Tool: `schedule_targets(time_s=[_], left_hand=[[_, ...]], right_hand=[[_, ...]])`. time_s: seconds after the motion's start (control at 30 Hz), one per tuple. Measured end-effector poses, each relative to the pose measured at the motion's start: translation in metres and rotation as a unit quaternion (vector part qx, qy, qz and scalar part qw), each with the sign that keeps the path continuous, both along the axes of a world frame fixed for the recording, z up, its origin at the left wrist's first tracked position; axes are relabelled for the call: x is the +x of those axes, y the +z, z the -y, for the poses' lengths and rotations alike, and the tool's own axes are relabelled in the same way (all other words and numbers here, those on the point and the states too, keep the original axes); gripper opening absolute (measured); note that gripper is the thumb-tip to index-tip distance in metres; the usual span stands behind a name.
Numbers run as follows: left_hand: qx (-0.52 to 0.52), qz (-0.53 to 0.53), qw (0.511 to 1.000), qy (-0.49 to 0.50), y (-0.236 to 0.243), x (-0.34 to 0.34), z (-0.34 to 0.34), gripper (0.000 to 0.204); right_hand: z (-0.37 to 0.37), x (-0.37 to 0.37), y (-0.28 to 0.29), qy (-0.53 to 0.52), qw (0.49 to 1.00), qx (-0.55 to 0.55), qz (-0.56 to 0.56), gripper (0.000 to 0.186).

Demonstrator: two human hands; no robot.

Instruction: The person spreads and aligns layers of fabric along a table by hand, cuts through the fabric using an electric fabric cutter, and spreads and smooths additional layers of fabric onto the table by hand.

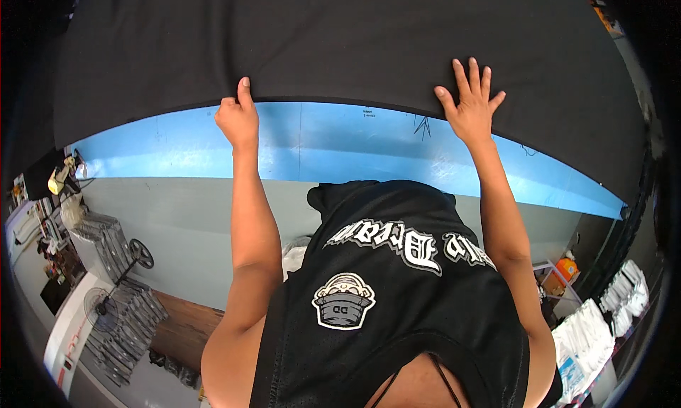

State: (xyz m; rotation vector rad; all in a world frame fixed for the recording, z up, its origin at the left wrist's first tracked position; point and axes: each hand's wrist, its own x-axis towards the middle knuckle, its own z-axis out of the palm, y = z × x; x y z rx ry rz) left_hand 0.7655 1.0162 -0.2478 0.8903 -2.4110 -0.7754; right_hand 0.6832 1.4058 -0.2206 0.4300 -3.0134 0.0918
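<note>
A wide sheet of black fabric covers most of the table, with its near edge running across in front of me. At that edge, my left hand is closed on the fabric, thumb up and fingers curled. A soft fold rises in the cloth just beyond it. Further right, my right hand lies flat over the same edge with its fingers spread. Between the cloth and my body shows a strip of the light blue tabletop, bearing some dark pen marks.
Down on the left are a fan and stacks of plastic-wrapped packages. On the lower right lie white bagged bundles, near an orange item on a shelf. A small machine stands by the table's left end.
</note>
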Motion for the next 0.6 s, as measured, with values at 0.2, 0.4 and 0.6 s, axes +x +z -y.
schedule_targets(time_s=[0.2,0.4,0.6], left_hand=[[-0.008,0.036,0.999,0.016,0.004,-0.001,-0.001,0.060],[0.003,0.212,0.977,-0.035,0.014,0.014,0.040,0.066],[-0.129,-0.100,0.974,-0.157,0.118,-0.042,-0.049,0.022]], right_hand=[[0.075,0.005,-0.001,0.074,0.997,-0.009,-0.019,0.062],[0.078,0.011,-0.010,0.079,0.996,-0.041,-0.012,0.062],[0.087,0.014,-0.008,0.080,0.995,-0.054,-0.013,0.062]])
